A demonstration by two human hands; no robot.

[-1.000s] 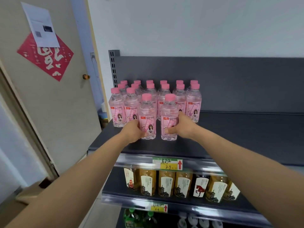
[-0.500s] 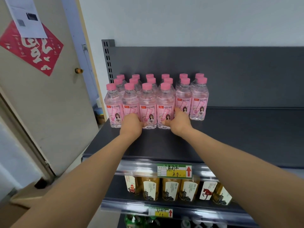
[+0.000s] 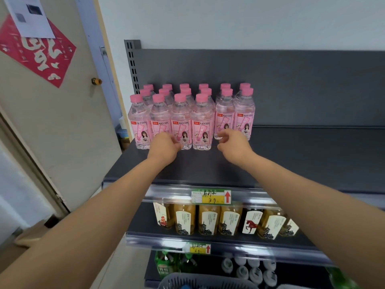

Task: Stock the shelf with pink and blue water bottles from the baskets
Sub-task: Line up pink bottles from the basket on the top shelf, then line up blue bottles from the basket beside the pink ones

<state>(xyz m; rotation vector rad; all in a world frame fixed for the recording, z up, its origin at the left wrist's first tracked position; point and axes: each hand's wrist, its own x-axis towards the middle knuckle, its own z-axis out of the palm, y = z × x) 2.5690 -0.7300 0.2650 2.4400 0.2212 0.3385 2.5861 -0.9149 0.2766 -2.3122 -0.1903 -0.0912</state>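
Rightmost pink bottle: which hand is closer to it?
Right. The right hand is just in front of the rightmost bottle, low by its base. The left hand is further left, before the front row of four.

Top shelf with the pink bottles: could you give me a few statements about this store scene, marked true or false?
1. The pink bottles on the top shelf all have pink caps. True.
2. Blue bottles fill the top shelf's right part. False: only pink bottles stand on it, at its left.
3. The shelf below holds amber bottles. True.
4. The price tag has a green arrow. False: its arrow is red.
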